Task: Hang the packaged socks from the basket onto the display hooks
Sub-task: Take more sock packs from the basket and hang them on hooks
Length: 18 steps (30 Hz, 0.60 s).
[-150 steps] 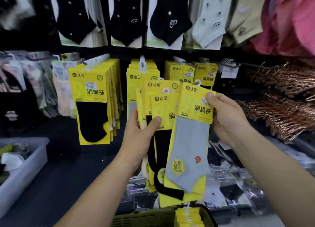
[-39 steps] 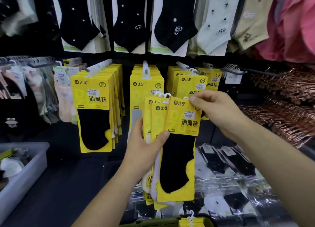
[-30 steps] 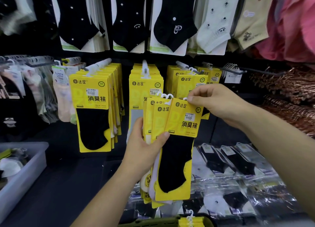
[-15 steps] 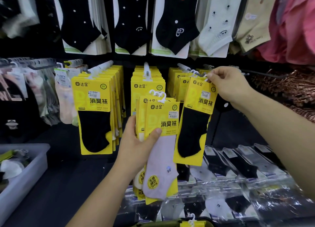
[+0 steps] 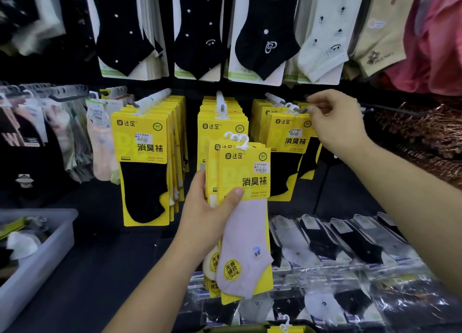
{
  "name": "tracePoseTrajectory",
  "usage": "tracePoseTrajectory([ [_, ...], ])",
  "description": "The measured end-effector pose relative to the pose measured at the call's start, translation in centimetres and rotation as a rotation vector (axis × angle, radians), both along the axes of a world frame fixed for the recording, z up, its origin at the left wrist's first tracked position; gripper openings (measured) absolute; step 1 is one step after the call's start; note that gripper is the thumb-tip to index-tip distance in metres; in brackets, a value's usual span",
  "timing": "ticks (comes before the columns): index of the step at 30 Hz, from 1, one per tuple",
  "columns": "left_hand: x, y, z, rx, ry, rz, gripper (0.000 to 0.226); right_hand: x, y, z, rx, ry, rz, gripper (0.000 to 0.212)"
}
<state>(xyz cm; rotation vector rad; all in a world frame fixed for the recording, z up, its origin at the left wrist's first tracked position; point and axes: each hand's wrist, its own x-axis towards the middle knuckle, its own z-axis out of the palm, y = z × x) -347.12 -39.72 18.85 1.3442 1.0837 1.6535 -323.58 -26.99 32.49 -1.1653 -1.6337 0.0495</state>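
Hook wall (image 5: 192, 90) — left hand (image 5: 207, 215), packs (image 5: 246, 232) (yellow)

worn on the head, single wide-angle view. faces forward and slightly down at a wall of display hooks (image 5: 272, 98), close enough for the right hand (image 5: 335, 122) to reach them at upper right. takes in the left hand (image 5: 207, 222) and its packaged socks (image 5: 245, 182) at centre, and just the basket (image 5: 225, 329) rim at the bottom edge.

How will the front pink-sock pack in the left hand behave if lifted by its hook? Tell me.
Probably light: the left hand holds several packs in one grip. The pink-sock pack has a flat yellow card backing, so likely stiffish but bendable. Lifted by its small white hook, one point at the top, it would likely swing.
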Motion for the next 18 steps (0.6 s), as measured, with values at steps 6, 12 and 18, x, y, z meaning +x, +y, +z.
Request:
tracePoseTrajectory([
  [6, 0.3, -0.1, 0.1, 0.003, -0.008, 0.012, 0.048, -1.5, -6.3, -5.6, -0.328, 0.238, 0.205, 0.014],
  [12, 1.3, -0.4, -0.1, 0.008, -0.026, -0.021, 0.052, -4.0, -9.1, -8.9, -0.464, 0.248, 0.39, 0.023],
  [18, 1.1, -0.6, -0.1, -0.02, -0.074, -0.052, 0.044, -3.0, -8.3, -9.4, -0.47, 0.491, 0.418, 0.013],
])
